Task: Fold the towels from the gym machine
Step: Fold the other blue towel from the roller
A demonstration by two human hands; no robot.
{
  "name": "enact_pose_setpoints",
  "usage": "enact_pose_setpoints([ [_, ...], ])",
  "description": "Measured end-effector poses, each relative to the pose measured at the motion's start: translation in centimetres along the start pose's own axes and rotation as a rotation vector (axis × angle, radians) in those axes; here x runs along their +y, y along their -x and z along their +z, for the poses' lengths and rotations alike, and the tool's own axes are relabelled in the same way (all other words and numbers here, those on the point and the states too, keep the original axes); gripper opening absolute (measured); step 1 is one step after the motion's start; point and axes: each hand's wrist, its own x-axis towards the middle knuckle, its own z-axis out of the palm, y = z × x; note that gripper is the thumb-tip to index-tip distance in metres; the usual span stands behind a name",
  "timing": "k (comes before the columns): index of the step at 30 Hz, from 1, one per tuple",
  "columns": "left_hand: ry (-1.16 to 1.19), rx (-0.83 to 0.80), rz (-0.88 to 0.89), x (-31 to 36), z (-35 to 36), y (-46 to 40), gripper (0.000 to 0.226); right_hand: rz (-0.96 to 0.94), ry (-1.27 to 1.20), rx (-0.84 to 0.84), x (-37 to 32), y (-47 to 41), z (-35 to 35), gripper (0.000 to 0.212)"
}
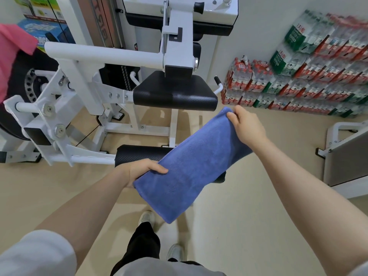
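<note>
Blue towel (191, 166) is stretched midair above the leg roller pad (139, 154); our left hand (143, 170) and right hand (249, 128) each pinch an end. Risk: lower corner droops, fold skews.

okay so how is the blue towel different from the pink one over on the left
The blue towel is held up in front of the person, gripped by the left hand and the right hand; the pink towel hangs untouched at the left edge. The blue towel already looks folded into a long band; the pink towel hangs loose. The blue towel is fully in view; the pink towel is cut off by the frame. Both are plain-coloured cloths.
</note>
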Motion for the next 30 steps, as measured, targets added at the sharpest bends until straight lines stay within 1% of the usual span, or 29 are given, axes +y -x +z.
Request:
enact_pose_setpoints([
  [1,0.088,0.018,0.013,-0.3,-0.5,-0.1,0.058,0.039,0.088,-0.018,0.5,-0.1,0.2,0.024],
  [2,0.208,0.054,0.05,-0.6,-1.0,-0.2,0.059,0.084,0.122,-0.032,0.9,-0.2,0.2,0.024],
  [3,0.332,0.102,0.125,-0.8,-1.3,-0.3,0.054,0.126,0.096,-0.038,1.3,-0.2,0.3,0.024],
  [5,0.585,0.181,0.306,-0.9,-1.5,-0.4,0.042,0.207,-0.068,-0.022,1.8,-0.1,0.5,0.028],
  [6,0.697,0.184,0.395,-0.8,-1.4,-0.4,0.047,0.246,-0.152,-0.012,2.0,0.1,0.6,0.031],
  [7,0.773,0.182,0.451,-0.6,-1.3,-0.5,0.059,0.288,-0.224,-0.014,2.1,0.2,0.7,0.033],
  [9,0.854,0.219,0.496,-0.4,-0.9,-0.6,0.075,0.388,-0.365,-0.075,1.9,0.6,0.7,0.031],
  [10,0.856,0.215,0.501,-0.4,-0.8,-0.7,0.077,0.444,-0.448,-0.122,1.8,0.8,0.6,0.031],
  [13,0.757,0.097,0.483,-0.3,-0.8,-0.7,0.071,0.622,-0.777,-0.226,1.6,1.2,0.0,0.032],
  [14,0.714,0.092,0.469,-0.3,-0.9,-0.8,0.064,0.667,-0.888,-0.268,1.8,1.4,-0.1,0.034],
  [15,0.681,0.1,0.456,-0.4,-1.0,-0.9,0.05,0.694,-0.983,-0.322,2.1,1.5,-0.2,0.036],
  [16,0.654,0.113,0.447,-0.5,-1.0,-0.9,0.038,0.703,-1.055,-0.387,2.4,1.7,-0.1,0.038],
  [17,0.624,0.128,0.445,-0.5,-0.9,-0.8,0.033,0.696,-1.102,-0.441,2.8,1.9,0.0,0.038],
  [19,0.534,0.168,0.404,-0.5,-0.9,-0.9,0.036,0.666,-1.176,-0.479,3.6,2.1,0.1,0.035],
  [20,0.488,0.203,0.388,-0.6,-1.0,-1.0,0.03,0.651,-1.19,-0.481,4.0,2.1,0.1,0.031],
  [21,0.452,0.248,0.385,-0.6,-1.0,-1.0,0.018,0.629,-1.158,-0.468,4.5,2.1,0.2,0.028],
  [22,0.435,0.298,0.385,-0.7,-1.1,-1.0,0.012,0.596,-1.069,-0.439,5.0,2.0,0.4,0.024],
  [25,0.42,0.369,0.379,-0.4,-1.3,-1.1,0.017,0.467,-0.605,-0.334,6.3,2.0,1.7,0.021],
  [28,0.379,0.367,0.322,0.1,-0.7,-1.3,0.021,0.458,-0.35,-0.184,6.6,1.5,3.1,0.026],
  [30,0.311,0.361,0.319,0.6,0.1,-1.3,0.023,0.459,-0.194,-0.146,5.7,1.2,3.5,0.029],
])
